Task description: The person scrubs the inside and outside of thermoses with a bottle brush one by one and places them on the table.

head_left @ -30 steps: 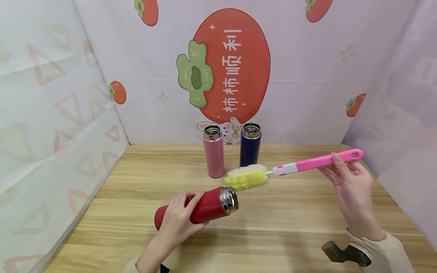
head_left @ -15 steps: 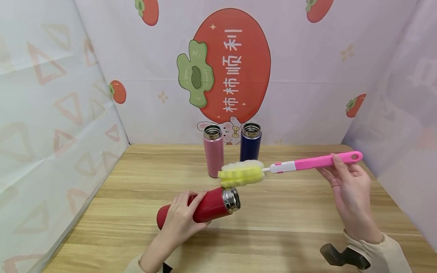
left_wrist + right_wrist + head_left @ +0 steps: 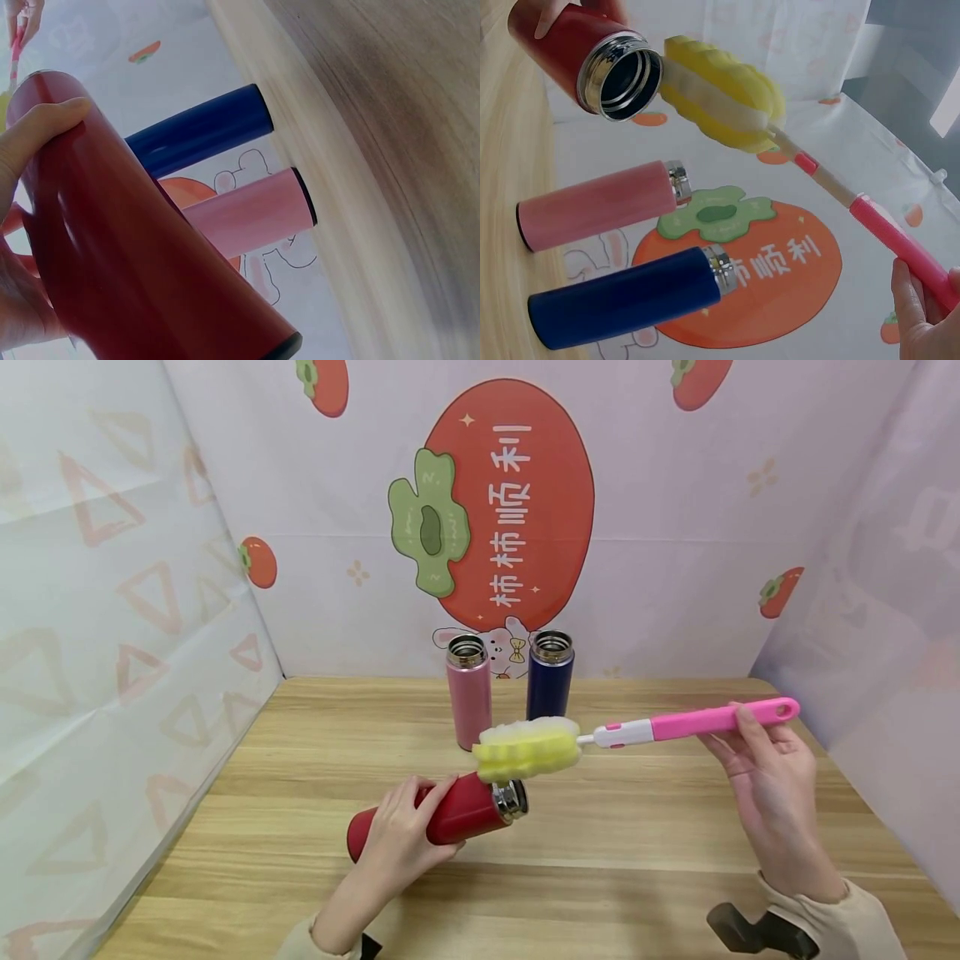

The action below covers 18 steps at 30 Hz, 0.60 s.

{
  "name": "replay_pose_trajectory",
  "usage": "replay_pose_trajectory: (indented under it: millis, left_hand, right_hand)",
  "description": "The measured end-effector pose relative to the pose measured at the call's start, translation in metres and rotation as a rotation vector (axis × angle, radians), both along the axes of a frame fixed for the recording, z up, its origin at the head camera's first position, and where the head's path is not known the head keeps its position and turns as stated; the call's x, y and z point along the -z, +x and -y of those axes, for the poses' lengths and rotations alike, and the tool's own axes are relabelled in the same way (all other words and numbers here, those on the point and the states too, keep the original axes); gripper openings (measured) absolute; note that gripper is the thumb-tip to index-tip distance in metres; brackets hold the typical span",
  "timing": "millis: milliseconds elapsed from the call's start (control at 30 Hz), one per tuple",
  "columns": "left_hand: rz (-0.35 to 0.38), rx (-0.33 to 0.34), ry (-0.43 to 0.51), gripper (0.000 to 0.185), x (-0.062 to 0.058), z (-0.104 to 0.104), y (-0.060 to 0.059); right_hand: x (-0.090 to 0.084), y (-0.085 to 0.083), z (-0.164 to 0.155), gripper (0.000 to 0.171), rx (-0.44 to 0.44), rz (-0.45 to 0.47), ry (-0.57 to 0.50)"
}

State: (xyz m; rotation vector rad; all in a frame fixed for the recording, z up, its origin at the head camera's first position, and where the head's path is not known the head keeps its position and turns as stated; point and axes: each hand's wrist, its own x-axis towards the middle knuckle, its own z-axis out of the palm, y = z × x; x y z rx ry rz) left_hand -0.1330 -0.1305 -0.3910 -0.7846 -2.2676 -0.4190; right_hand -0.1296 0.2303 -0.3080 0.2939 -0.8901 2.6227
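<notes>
My left hand (image 3: 401,839) grips a red flask (image 3: 450,814) (image 3: 135,240) above the table, tilted, with its open steel mouth (image 3: 622,75) up and to the right. My right hand (image 3: 765,777) holds the pink handle (image 3: 712,720) (image 3: 900,247) of a bottle brush. Its yellow and white sponge head (image 3: 525,748) (image 3: 720,94) hovers just above and beside the flask's mouth, outside it.
A pink flask (image 3: 469,692) and a dark blue flask (image 3: 550,681) stand upright and open at the back of the wooden table (image 3: 637,827), close to the printed backdrop. Fabric walls close in the left and right sides.
The sponge head has moved left and now overlaps the red flask's mouth from above. My left hand has shifted the flask slightly right and tipped its mouth more away from the camera.
</notes>
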Motion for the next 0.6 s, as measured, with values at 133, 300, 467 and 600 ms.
replay_pose_trajectory:
  millis: [133, 300, 467, 600]
  left_hand:
    - [-0.018, -0.02, 0.002, 0.073, 0.001, 0.001, -0.001]
    - [-0.016, -0.031, 0.017, 0.074, 0.001, 0.002, -0.002]
    - [0.003, -0.044, 0.046, 0.073, -0.001, 0.004, -0.002]
    - [0.021, -0.036, 0.062, 0.072, -0.002, 0.005, -0.001]
  right_hand:
    - [0.002, 0.002, -0.002, 0.014, -0.022, -0.011, 0.011]
    - [0.005, 0.004, -0.005, 0.018, -0.049, -0.024, 0.039]
    - [0.008, 0.007, -0.009, 0.021, -0.047, -0.008, 0.1]
    - [0.009, 0.007, -0.012, 0.022, -0.038, -0.005, 0.134]
